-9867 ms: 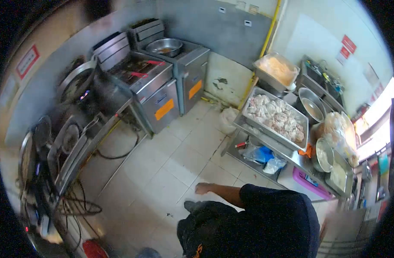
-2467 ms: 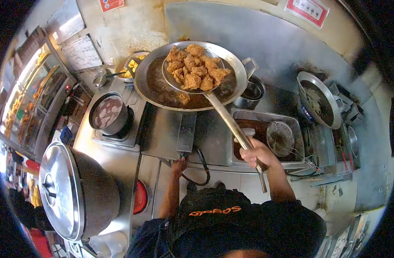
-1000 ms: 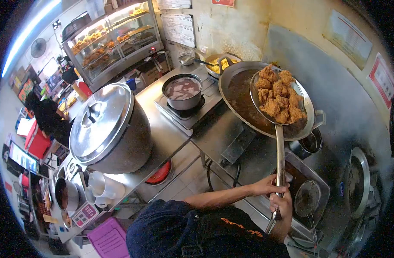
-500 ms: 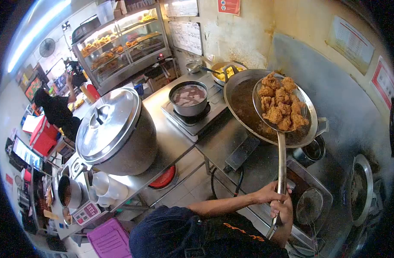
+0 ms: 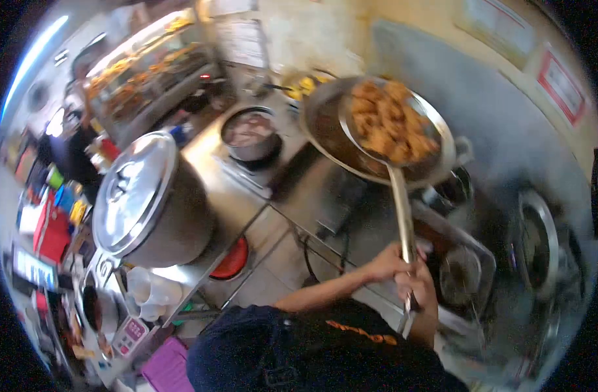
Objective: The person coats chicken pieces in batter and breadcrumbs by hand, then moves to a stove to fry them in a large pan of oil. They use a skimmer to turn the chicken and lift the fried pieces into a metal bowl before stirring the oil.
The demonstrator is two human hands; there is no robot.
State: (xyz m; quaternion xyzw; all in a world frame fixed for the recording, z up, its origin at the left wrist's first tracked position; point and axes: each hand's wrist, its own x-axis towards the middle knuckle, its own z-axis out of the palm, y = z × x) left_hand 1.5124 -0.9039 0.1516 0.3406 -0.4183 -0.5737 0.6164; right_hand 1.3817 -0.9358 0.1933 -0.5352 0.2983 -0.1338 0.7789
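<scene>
Both my hands are wrapped round the long metal handle of a large skimmer [image 5: 399, 196]. My left hand [image 5: 389, 262] grips it just above my right hand [image 5: 413, 285], and the two touch. Several pieces of brown fried chicken [image 5: 392, 124] lie heaped in the skimmer's round bowl. The bowl is over a wide wok [image 5: 322, 108] of dark oil, overlapping its right part. Whether the bowl touches the wok is unclear. The frame is blurred.
A big lidded pot [image 5: 175, 222] stands left, with a smaller pot [image 5: 250, 140] on a burner beyond it. A metal tray [image 5: 482, 261] lies right of my hands. Behind are a food display case [image 5: 149, 72] and a person [image 5: 74, 150].
The view has shifted, so most things sit further left and lower. My hands still grip the skimmer, and its chicken remains over the wok. The background person appears more upright.
</scene>
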